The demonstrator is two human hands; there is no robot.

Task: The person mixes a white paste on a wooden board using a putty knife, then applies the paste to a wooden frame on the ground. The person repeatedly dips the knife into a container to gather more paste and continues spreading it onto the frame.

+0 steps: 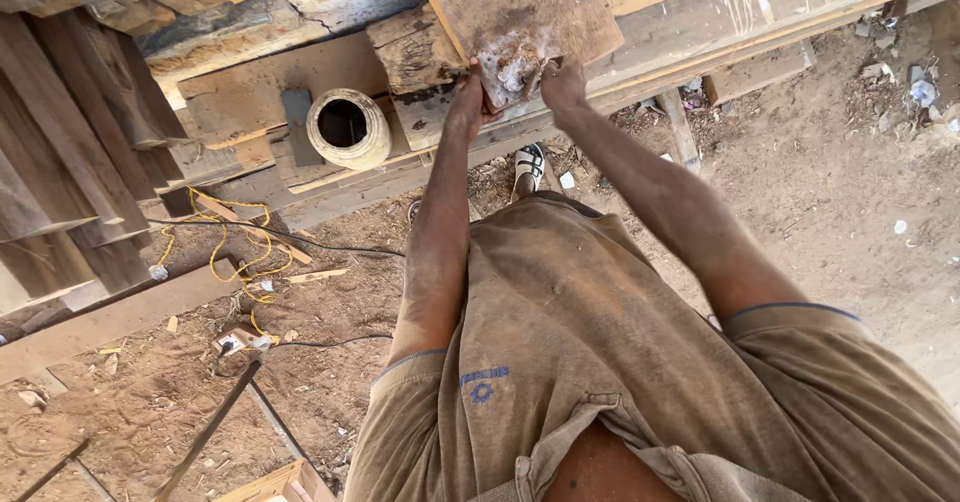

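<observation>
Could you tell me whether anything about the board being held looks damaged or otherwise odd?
Yes. The board gripped by the left hand and right hand has a pale, crumbly, rotted-looking patch at its near edge, between the hands. Its surface is stained and rough.

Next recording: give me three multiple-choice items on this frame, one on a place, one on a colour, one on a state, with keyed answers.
1. Where does the pale clay pot lie?
A. on the planks, beside the person's left arm
B. on the dirt by the shoe
C. inside a crate

2. What colour is the coiled cord on the ground?
A. red
B. yellow
C. green

3. How is the wooden board held?
A. by one hand only
B. by no hand
C. by both hands at its near edge

Answers: A, it rests on planks; B, the loops are yellow; C, left hand and right hand both grip it.
</observation>
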